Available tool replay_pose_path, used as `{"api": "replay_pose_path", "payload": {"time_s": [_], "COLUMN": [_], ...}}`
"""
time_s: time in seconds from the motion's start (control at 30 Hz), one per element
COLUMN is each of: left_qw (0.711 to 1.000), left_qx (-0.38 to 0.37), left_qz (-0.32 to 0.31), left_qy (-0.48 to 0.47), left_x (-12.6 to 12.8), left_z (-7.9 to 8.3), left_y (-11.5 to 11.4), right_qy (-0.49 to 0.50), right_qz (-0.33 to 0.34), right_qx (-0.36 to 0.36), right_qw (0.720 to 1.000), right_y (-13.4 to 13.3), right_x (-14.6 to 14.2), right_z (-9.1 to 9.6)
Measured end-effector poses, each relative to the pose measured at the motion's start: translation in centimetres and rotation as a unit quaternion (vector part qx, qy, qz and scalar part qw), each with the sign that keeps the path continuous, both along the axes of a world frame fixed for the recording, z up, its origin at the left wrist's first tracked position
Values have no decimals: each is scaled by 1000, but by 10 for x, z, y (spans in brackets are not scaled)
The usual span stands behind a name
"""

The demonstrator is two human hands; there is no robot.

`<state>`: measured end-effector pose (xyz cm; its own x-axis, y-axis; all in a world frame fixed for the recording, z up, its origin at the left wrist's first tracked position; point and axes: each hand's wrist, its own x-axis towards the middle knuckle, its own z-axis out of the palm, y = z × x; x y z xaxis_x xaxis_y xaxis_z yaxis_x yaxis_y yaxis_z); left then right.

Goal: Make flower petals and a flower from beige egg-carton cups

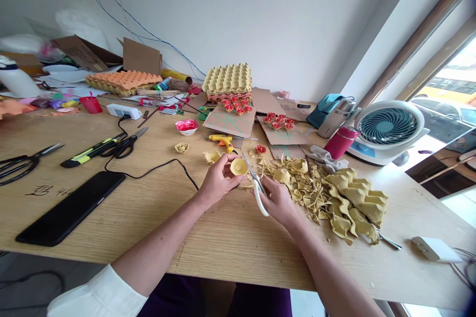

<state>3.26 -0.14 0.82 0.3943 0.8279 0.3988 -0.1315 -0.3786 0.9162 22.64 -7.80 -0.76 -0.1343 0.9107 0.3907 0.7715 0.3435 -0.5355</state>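
Observation:
Between the thumb and fingers of my left hand (217, 178) is a yellow egg-carton cup (238, 167), its hollow facing up. My right hand (278, 199) grips white-handled scissors (257, 189), whose blades point up and away beside the cup's right edge. Just behind the left hand lies another cut carton piece (211, 157). Right of the scissors, a domed carton cup (281, 175) rests by a heap of yellow carton scraps (308, 190). A plain yellow carton flower (182, 147) and a red-painted flower (260, 149) sit farther back.
A yellow glue gun (222, 141) lies beyond my hands, near red flowers on cardboard (230, 123). Egg trays (227, 79) are stacked behind. Black scissors (124, 144), a utility knife (92, 152) and a phone (70, 208) lie left. A fan (388, 126) stands right.

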Motion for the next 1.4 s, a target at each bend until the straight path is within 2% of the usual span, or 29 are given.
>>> {"api": "replay_pose_path", "payload": {"time_s": [0.17, 0.33, 0.6, 0.77, 0.9, 1.03, 1.17, 1.27, 1.4], "left_qw": [1000, 998, 998, 997, 993, 995, 994, 986, 959], "left_qx": [-11, -40, -43, -63, -95, -93, -107, -147, -215], "left_qz": [13, -17, -18, -27, -58, -42, -36, -70, -132], "left_qy": [-19, -50, -38, -35, -24, -11, -9, -47, -124], "left_x": [2, 3, 3, 1, -1, -1, -2, -5, -7], "left_z": [-3, -4, -2, 0, 1, 3, 4, 4, 6], "left_y": [4, 8, 8, 6, 4, 4, 4, 4, 2], "right_qy": [60, 137, 246, 310, 392, 443, 449, 449, 448], "right_qz": [-13, -37, -23, -13, -3, 16, 71, 117, 144], "right_qx": [-37, -66, -111, -125, -134, -166, -225, -260, -282], "right_qw": [997, 988, 963, 942, 910, 881, 862, 847, 836], "right_y": [2, 5, 6, 5, 3, 0, 0, -1, -3], "right_x": [0, 1, -3, -1, 0, -1, -1, -1, -4], "right_z": [-3, -5, -3, -1, 7, 12, 8, 6, 8]}}
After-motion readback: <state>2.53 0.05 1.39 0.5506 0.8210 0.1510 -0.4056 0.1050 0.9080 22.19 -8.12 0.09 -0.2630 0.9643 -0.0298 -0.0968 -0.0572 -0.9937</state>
